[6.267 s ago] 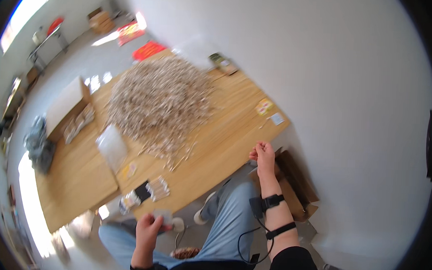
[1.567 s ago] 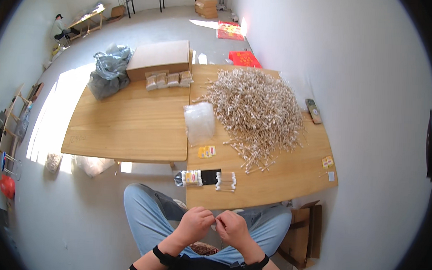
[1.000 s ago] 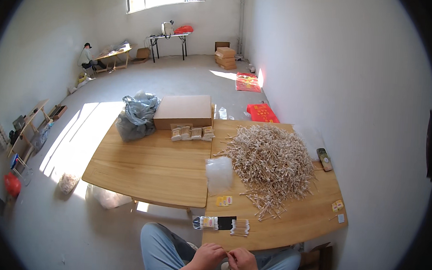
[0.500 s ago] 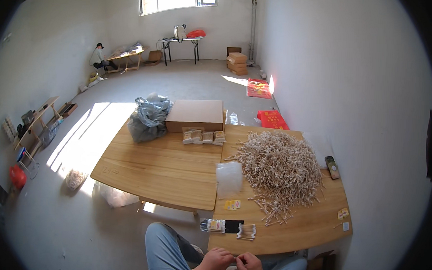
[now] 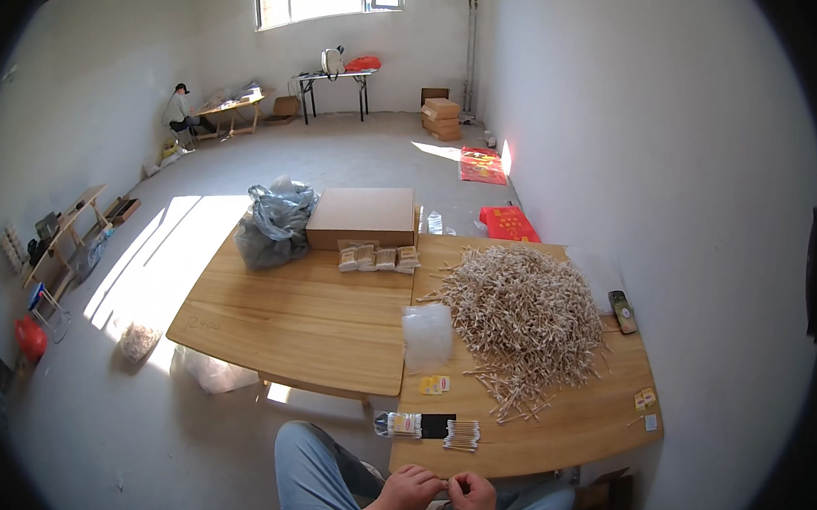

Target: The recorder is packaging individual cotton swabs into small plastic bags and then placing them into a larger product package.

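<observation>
My left hand (image 5: pixel 408 493) and my right hand (image 5: pixel 472 500) meet over my lap, just off the table's near edge. The fingers of both are closed, fingertips almost touching; whatever they pinch is too small to make out. On the table in front of them lies a short row of cotton swabs (image 5: pixel 462 434) beside a flat black piece (image 5: pixel 437 426). Left of that is a clear packet of swabs (image 5: pixel 404 425) with a yellow and white label. Beyond, yellow and white cards (image 5: pixel 435 385) lie near a stack of clear plastic bags (image 5: pixel 427 337). A large heap of loose swabs (image 5: pixel 525 321) covers the table's right part.
A cardboard box (image 5: pixel 362 219), filled swab packs (image 5: pixel 378 258) and a grey plastic bag (image 5: pixel 279 222) stand at the far side. A phone (image 5: pixel 622 311) lies by the right wall. Small cards (image 5: pixel 644 398) sit near the right edge. Another person (image 5: pixel 178 109) sits at a distant table.
The whole view has shifted slightly left. My hands stay together over my lap, with only a small movement of the fingers; the things on the table keep their places.
</observation>
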A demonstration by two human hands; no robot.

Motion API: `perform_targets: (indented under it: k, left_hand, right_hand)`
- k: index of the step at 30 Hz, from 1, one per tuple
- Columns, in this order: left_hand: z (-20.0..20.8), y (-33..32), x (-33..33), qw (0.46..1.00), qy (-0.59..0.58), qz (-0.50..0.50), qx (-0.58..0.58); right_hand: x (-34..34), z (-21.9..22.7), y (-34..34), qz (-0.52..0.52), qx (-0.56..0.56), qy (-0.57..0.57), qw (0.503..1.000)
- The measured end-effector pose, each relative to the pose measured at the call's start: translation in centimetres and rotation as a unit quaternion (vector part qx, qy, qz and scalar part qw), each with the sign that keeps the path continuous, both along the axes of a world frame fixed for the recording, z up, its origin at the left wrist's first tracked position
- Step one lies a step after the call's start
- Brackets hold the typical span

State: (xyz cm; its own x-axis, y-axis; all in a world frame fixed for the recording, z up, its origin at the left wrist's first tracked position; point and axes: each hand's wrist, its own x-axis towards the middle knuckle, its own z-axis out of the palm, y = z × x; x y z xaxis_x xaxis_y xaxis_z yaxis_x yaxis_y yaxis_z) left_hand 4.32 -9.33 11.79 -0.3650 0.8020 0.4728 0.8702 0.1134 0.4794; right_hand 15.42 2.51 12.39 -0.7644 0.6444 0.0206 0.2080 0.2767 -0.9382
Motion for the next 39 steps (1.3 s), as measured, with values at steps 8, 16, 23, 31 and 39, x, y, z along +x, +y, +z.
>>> perform_targets:
  k: [8, 16, 23, 31, 39]
  left_hand:
    - [-0.3, -0.7, -0.7, 0.997, -0.067, 0.003, -0.032]
    - [-0.1, -0.6, -1.0, 0.996, -0.064, -0.027, -0.047]
    - [0.6, -0.4, -0.8, 0.999, -0.038, -0.024, -0.006]
    - [1.6, -0.2, -0.2, 1.0, 0.024, -0.002, 0.017]
    - [2.1, -0.1, -0.6, 0.999, 0.043, 0.001, 0.029]
  right_hand:
    - [-0.4, 3.7, -0.1, 0.097, 0.255, 0.078, 0.959]
    - [-0.5, 1.2, 0.6, 0.113, 0.195, 0.079, 0.971]
    - [-0.4, 0.7, 0.1, 0.047, 0.068, 0.05, 0.995]
    - [-0.4, 1.2, -0.5, -0.006, 0.012, -0.011, 1.0]
    - [-1.4, 1.4, -0.4, -0.015, 0.024, 0.011, 1.0]
